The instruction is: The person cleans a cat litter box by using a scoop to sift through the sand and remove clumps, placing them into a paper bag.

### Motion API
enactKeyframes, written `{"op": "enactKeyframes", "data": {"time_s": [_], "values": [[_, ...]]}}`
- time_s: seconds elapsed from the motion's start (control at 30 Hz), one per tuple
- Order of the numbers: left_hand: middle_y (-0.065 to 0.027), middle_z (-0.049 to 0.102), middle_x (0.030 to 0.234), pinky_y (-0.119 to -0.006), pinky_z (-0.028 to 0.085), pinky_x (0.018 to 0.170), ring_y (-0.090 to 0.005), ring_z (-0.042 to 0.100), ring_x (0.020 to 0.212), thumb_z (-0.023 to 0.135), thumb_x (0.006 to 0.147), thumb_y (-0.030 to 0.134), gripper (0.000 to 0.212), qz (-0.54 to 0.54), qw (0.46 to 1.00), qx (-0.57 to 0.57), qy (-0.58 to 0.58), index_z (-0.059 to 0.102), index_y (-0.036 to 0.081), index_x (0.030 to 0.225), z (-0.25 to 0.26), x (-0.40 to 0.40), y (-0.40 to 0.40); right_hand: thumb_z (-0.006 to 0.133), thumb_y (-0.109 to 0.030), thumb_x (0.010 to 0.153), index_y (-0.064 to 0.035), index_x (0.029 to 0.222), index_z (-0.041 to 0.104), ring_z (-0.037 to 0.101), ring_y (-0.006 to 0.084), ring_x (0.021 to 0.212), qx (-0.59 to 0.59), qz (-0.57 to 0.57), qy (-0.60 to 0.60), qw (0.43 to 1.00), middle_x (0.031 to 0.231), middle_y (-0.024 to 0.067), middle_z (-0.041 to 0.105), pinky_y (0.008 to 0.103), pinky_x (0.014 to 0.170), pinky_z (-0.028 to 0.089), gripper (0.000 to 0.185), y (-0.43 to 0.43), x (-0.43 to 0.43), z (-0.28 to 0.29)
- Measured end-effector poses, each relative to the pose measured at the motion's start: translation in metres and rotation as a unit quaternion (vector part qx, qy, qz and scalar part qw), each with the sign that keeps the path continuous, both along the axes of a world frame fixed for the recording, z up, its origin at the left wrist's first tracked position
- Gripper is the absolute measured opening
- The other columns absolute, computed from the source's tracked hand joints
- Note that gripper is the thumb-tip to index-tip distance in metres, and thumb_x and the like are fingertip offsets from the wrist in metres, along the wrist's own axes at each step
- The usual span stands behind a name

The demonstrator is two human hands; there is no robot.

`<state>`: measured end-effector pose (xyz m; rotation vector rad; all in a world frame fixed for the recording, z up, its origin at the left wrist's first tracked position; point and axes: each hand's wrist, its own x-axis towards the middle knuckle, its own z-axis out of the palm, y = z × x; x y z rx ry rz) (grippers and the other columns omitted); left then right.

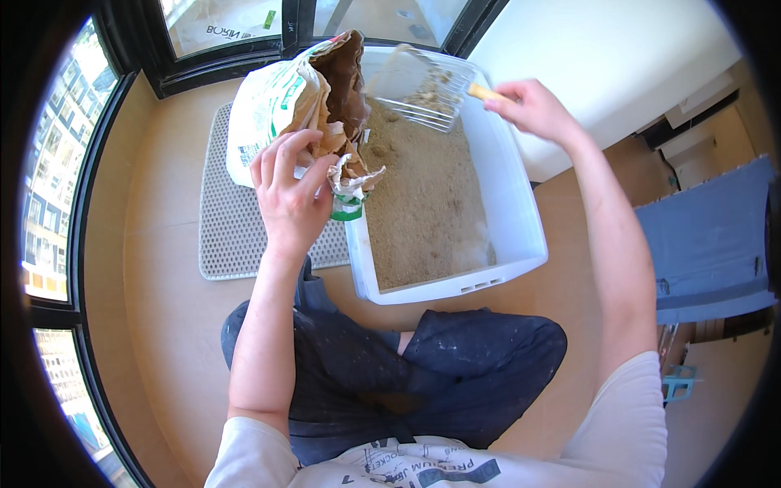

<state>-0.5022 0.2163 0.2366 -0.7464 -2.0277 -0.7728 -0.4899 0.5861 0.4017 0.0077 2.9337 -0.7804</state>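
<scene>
My right hand (532,111) grips the wooden handle (485,93) of a wire litter scoop (421,88). Clumps (436,88) lie in the scoop's basket, which is held above the far end of a white plastic litter box (518,232). Sandy litter (421,207) covers the floor of the box. With my left hand (290,189) I hold the torn rim of a paper bag (262,116), white outside and brown inside. Its mouth faces the box, and its contents are hidden from me.
Beneath the bag lies a grey perforated mat (226,226). Black-framed windows (223,46) stand behind and to the left. A white panel (586,55) rises beside the box at the right. Blue cloth (708,244) hangs farther right, near a small turquoise stool (678,383).
</scene>
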Motion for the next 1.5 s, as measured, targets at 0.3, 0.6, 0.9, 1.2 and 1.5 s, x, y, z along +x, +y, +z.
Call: {"op": "enactKeyframes", "data": {"time_s": [0.3, 0.6, 0.9, 1.2, 1.5], "values": [[-0.0023, 0.063, 0.129, -0.047, 0.040, 0.108, -0.0260, 0.057, 0.127, 0.076, 0.065, -0.004, 0.035, 0.001, 1.000, 0.025, 0.004, 0.076, 0.015, 0.095, 0.003, -0.002, -0.009, 0.072, -0.026, 0.093, -0.0017, 0.090, 0.078, 0.069, 0.0185, 0.063, 0.273, 0.261, 0.020, 0.926, 0.071, 0.0060, 0.073, 0.0352, 0.060, 0.054, 0.025, -0.181, -0.123, 0.026], [-0.0023, 0.064, 0.128, -0.046, 0.040, 0.107, -0.0271, 0.058, 0.126, 0.073, 0.064, -0.006, 0.037, 0.014, 0.998, 0.053, 0.013, 0.076, 0.014, 0.094, 0.006, -0.005, -0.012, 0.085, -0.023, 0.088, -0.0034, 0.106, 0.081, 0.078, 0.0236, 0.085, 0.480, 0.221, 0.050, 0.847, 0.104, 0.0121, 0.079, 0.0368, 0.075, 0.063, 0.027, -0.263, -0.134, 0.017], [-0.0054, 0.064, 0.134, -0.046, 0.040, 0.109, -0.0311, 0.054, 0.134, 0.074, 0.066, -0.008, 0.041, 0.017, 1.000, 0.025, 0.005, 0.077, 0.012, 0.101, 0.002, -0.004, -0.018, 0.079, -0.029, 0.091, -0.0021, 0.099, 0.081, 0.073, 0.0250, 0.079, 0.335, 0.170, 0.084, 0.923, 0.092, 0.0156, 0.078, 0.0397, 0.071, 0.059, 0.028, -0.200, -0.083, 0.073], [-0.0027, 0.066, 0.135, -0.044, 0.043, 0.111, -0.0289, 0.057, 0.129, 0.076, 0.066, -0.009, 0.042, 0.030, 0.999, 0.009, 0.022, 0.077, 0.010, 0.104, 0.001, -0.007, -0.009, 0.075, -0.027, 0.093, -0.0020, 0.108, 0.081, 0.061, 0.0114, 0.073, 0.154, -0.082, -0.021, 0.984, 0.081, 0.0042, 0.074, 0.0297, 0.068, 0.049, 0.029, 0.011, 0.090, 0.017], [-0.0018, 0.066, 0.136, -0.044, 0.045, 0.109, -0.0296, 0.057, 0.127, 0.076, 0.064, -0.007, 0.043, 0.041, 0.998, -0.016, 0.041, 0.077, 0.012, 0.103, -0.003, -0.011, -0.006, 0.079, -0.022, 0.090, -0.0035, 0.110, 0.081, 0.074, 0.0298, 0.083, 0.169, -0.172, -0.138, 0.961, 0.092, 0.0207, 0.077, 0.0422, 0.078, 0.057, 0.028, 0.062, 0.174, -0.133]]}}
